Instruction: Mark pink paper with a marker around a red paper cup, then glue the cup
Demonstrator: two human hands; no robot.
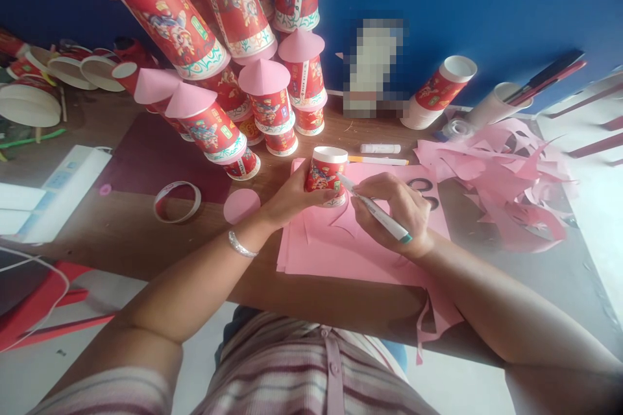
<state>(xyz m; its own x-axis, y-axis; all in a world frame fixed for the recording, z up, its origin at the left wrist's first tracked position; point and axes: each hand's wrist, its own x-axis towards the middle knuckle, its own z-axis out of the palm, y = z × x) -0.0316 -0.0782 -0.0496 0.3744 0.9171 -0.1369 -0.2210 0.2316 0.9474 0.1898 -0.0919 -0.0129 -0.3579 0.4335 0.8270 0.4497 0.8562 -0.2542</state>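
My left hand is wrapped round a red printed paper cup that stands upside down on a sheet of pink paper. My right hand grips a white pen with a green end, its tip against the base of the cup on the paper. A silver bracelet is on my left wrist. A cut pink paper circle lies on the table just left of my left hand.
A stack of red cups with pink cone tops rises behind the cup. Pink paper scraps pile up at the right, with scissors, a glue stick and a tape ring nearby. More cups lie at the back.
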